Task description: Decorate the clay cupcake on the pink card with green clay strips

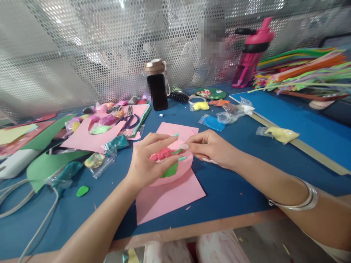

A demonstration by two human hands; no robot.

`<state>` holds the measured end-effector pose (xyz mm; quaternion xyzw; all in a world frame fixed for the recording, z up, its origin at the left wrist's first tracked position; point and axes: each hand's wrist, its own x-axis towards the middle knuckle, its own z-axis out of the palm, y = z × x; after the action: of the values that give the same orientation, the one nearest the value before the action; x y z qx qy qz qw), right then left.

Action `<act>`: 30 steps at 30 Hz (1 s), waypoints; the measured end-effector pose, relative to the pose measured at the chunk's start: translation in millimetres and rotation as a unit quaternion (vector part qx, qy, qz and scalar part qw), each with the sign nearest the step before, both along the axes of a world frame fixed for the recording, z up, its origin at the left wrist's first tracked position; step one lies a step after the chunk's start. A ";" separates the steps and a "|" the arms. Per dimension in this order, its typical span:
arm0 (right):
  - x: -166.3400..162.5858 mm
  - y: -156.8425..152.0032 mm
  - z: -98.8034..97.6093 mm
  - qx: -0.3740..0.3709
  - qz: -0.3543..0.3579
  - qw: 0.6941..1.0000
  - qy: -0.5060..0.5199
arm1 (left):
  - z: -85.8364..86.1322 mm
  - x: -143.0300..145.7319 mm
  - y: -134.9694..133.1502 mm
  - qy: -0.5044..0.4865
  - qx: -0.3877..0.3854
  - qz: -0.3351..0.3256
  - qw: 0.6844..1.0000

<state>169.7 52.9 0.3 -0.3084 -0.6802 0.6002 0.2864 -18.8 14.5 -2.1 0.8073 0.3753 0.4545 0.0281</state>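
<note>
My left hand (146,160) lies over a round pink disc (183,168) and steadies it, fingers stretched across its top. The disc carries small pink clay balls (161,154), a green clay leaf (170,171) and a thin green stem. My right hand (211,148) is at the disc's right edge with fingertips pinched together at the stem; whether it holds anything is hidden. Under the disc lies a pink paper sheet (170,197) on the blue table (236,190).
Bags of coloured clay (95,162) and scissors (131,119) lie at the left, more clay bags (278,134) at the right. A phone leans on a brown bottle (157,87). A pink bottle (252,54) and coloured pipe cleaners (304,71) sit far right. A mesh wall stands behind.
</note>
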 end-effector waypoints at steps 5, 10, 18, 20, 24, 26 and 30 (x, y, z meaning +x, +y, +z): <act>-1.0 -0.7 2.5 -0.005 0.013 1.000 -0.001 | -1.9 5.0 -2.0 -0.014 0.007 -0.034 0.999; -3.3 -0.8 0.1 -0.009 0.012 1.000 0.009 | -0.4 7.3 -4.9 -0.037 0.014 -0.030 0.999; 3.1 0.5 0.4 0.113 -0.018 0.993 0.023 | 1.5 4.1 -2.8 -0.108 -0.134 0.001 0.985; 2.8 0.5 0.2 0.131 0.004 0.991 -0.004 | 1.6 3.5 -1.3 -0.132 -0.183 0.005 0.974; -1.2 -0.5 -0.8 0.146 -0.016 0.988 -0.043 | 1.8 3.3 1.2 -0.147 -0.286 -0.022 0.947; -2.7 -0.7 -0.6 0.144 -0.031 0.988 -0.047 | 1.4 3.4 1.9 -0.152 -0.324 -0.040 0.933; -2.6 -0.2 0.9 0.134 -0.034 0.989 -0.046 | -1.6 2.5 2.7 -0.180 -0.355 -0.079 0.914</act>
<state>167.1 52.7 1.2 -0.3176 -0.7561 0.4785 0.3138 -16.3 17.2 -3.7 0.6758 0.4356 0.4250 0.4159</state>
